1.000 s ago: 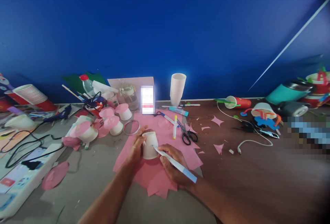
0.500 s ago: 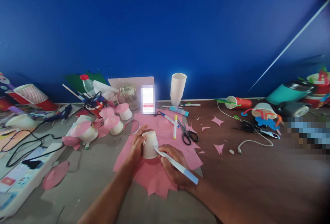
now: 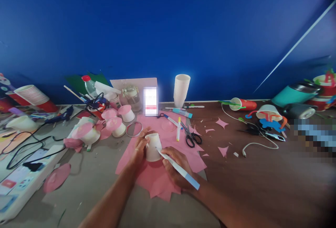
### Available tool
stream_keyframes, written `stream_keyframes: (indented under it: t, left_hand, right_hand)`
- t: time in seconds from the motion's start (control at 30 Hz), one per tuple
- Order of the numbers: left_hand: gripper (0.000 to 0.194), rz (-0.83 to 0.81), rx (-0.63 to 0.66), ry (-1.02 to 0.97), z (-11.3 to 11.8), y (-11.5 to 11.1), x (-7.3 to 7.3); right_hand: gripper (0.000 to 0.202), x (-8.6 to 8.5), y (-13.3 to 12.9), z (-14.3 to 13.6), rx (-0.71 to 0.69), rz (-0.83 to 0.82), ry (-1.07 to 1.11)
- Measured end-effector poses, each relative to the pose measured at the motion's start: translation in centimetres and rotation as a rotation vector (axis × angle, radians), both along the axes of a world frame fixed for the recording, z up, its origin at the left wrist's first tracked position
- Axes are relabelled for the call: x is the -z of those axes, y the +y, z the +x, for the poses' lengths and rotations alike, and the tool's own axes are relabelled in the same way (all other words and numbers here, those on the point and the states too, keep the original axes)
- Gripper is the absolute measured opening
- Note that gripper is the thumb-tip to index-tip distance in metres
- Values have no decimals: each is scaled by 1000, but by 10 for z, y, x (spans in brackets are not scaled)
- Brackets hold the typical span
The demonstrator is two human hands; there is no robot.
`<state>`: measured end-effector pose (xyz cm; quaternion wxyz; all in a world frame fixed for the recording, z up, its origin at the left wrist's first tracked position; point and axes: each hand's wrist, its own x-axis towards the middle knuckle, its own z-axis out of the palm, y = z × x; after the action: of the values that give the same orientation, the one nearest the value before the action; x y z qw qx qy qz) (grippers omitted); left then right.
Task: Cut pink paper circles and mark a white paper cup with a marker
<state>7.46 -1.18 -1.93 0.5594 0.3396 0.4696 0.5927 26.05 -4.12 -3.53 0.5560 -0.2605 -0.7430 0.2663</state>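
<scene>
My left hand (image 3: 141, 148) is closed around the left side of a white paper cup (image 3: 153, 148), which stands upside down on pink paper (image 3: 149, 182). A white marker pen (image 3: 180, 168) with a pale blue end sits in the grip of my right hand (image 3: 177, 166). Its tip meets the cup's front wall, where small dark marks show. Beyond the cup lie a yellow-and-white marker (image 3: 178, 129), a white-and-blue marker (image 3: 172, 121) and black-handled scissors (image 3: 193, 137).
Several white cups with pink paper discs (image 3: 115, 124) stand at left, near a power strip (image 3: 28, 179) and a tape ring (image 3: 134, 129). A bright phone (image 3: 150, 101) and a cup stack (image 3: 181, 90) stand at the back. Pink scraps (image 3: 223, 151) lie right.
The marker's rear end has swung slightly left and down as my right hand shifts a little, its tip still at the cup. My left hand and the cup hold their place.
</scene>
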Motion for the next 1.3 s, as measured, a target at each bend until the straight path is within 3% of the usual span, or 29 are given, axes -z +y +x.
stream_keyframes:
  t: [0.43, 0.73, 1.3]
  left_hand:
    - [57, -1, 4, -15, 1, 0, 0]
    - [58, 17, -2, -24, 1, 1, 4]
    - [58, -13, -8, 20, -3, 0, 5]
  right_hand:
    - [18, 2, 2, -1, 12, 19, -23]
    - [18, 0, 0, 3, -16, -56, 15]
    - [27, 2, 1, 0, -46, 8, -54]
